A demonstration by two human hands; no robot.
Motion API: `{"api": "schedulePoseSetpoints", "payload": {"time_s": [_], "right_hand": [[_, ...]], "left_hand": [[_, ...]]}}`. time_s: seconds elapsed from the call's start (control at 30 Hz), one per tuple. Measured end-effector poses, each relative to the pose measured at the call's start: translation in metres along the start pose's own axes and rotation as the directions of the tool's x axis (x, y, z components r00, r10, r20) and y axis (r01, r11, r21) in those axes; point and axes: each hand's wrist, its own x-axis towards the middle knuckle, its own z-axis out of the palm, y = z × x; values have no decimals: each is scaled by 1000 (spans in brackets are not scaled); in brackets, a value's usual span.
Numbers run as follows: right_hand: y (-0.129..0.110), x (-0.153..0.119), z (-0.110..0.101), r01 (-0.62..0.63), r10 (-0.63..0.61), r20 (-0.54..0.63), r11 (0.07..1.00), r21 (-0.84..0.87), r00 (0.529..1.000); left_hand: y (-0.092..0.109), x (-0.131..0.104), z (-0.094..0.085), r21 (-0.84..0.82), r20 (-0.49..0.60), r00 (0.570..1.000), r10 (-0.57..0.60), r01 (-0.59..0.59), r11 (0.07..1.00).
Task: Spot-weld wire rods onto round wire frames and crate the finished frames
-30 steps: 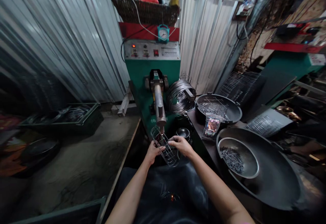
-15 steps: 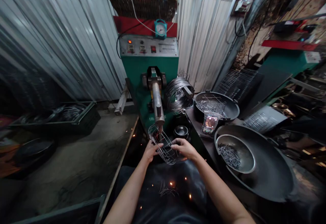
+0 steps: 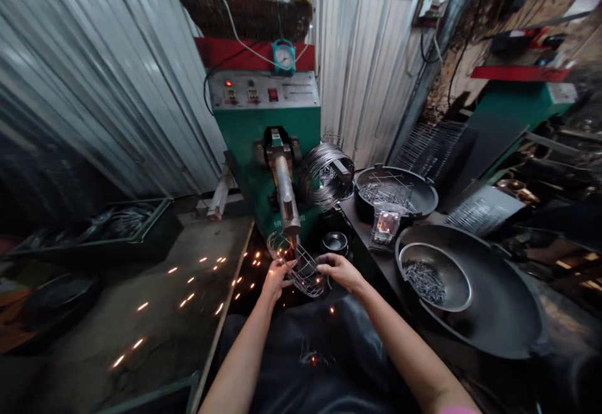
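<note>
1. The green spot welder (image 3: 244, 128) stands in front of the person.
2. At the right is a large wok (image 3: 501, 295), with a metal bowl (image 3: 456, 282) of small metal pieces inside.
3. The wire basket (image 3: 308, 283) is at the welder's lower tip.
4. The left hand (image 3: 277, 277) has its fingers closed on the basket's left side.
5. The right hand (image 3: 342, 271) is half curled at the other side; whether it grips, I cannot tell.
6. Bright sparks (image 3: 137, 343) fly leftward.
</note>
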Motion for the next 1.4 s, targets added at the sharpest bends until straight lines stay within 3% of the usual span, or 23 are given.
{"api": "schedulePoseSetpoints", "payload": {"time_s": [0.13, 0.27, 0.5, 0.73, 0.93, 1.13, 1.23, 1.4], "right_hand": [[16, -17, -9, -17, 13, -37, 993, -115, 999], [15, -16, -11, 11, -23, -67, 982, -186, 998], [13, -24, -7, 44, -50, -68, 995, -85, 996], [12, -22, -8, 69, -79, -91, 992, -106, 993], [13, -20, -5, 61, -69, -104, 995, -75, 992], [27, -30, -13, 49, -50, 1, 993, -107, 999], [17, -30, -7, 84, -82, 33, 993, -88, 996], [-8, -16, 8, 106, -109, -24, 988, -112, 994]], "left_hand": [[-6, -2, 2, -6, -19, 999, 31, -31, 999], [-10, -2, 6, -22, -44, 999, 17, -18, 1000], [-13, -6, 11, -62, -11, 1000, -18, 17, 998], [-15, -8, 10, -38, -118, 993, 13, -17, 999], [-7, -14, 9, -39, -74, 997, -34, 31, 999], [-21, -29, 1, -128, 43, 997, 63, -57, 990], [-28, -32, 1, -156, 56, 998, 33, -24, 987], [-23, -29, 4, -202, 70, 997, -45, 58, 978]]}}
